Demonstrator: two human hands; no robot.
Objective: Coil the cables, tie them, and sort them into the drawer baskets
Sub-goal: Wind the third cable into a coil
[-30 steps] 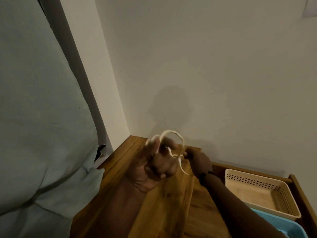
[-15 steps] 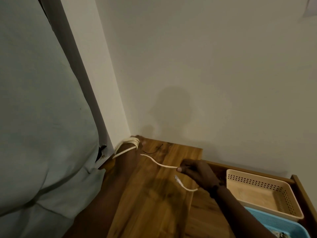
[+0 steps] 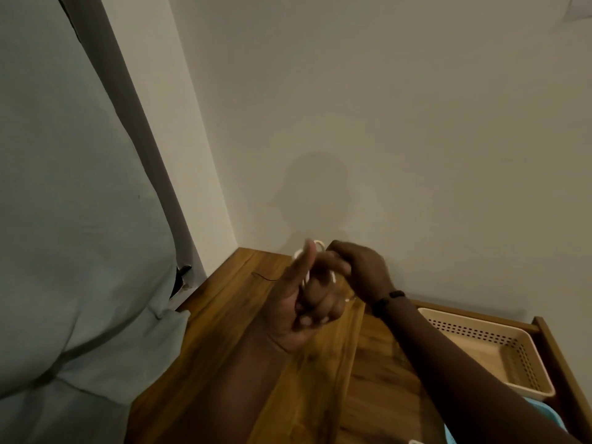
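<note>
My left hand [image 3: 298, 302] holds the white cable [image 3: 317, 245] coil; my right hand [image 3: 358, 267] pinches its end. Tying and the beige basket [image 3: 499, 341] remain.

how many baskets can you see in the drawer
2: a beige basket in the open drawer at right, and a blue basket just in front of it, mostly hidden by the arm. Others may be out of frame.

A brown wooden top [image 3: 224, 318] with visible grain stands in the corner against the pale wall. A thin dark wire tie [image 3: 264, 277] lies directly on it near the back edge. At its right side, the open wooden drawer [image 3: 559, 354] carries a beige perforated plastic basket [image 3: 525, 350] and, just beside it, a light blue basket [image 3: 544, 411].
</note>
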